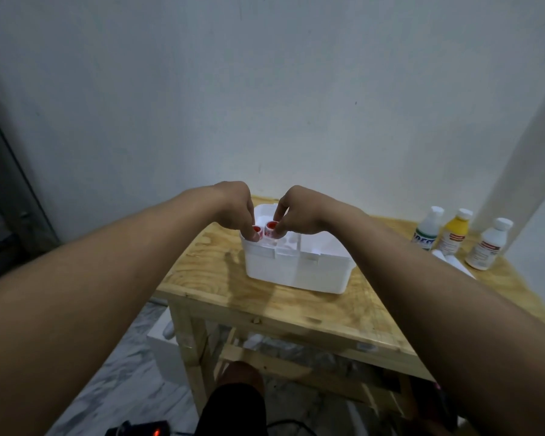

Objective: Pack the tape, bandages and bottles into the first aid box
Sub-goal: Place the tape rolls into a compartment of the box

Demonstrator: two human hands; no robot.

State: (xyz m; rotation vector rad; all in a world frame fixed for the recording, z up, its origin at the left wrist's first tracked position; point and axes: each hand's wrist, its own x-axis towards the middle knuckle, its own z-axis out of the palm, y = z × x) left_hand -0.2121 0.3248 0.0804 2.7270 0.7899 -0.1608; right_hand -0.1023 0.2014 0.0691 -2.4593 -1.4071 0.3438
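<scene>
In the head view, both hands lower small rolls of tape into the near-left end of the white first aid box (299, 272). The left hand (233, 204) has its grip pinched on one red-cored tape roll (256, 230); the right hand (299, 212) pinches a second roll (271, 227) just beside it. Well right of both grips, three bottles (460, 234) stand on the wooden surface (221, 278), still unpacked, so packing seems barely begun. Bandages cannot be made out for certain.
</scene>
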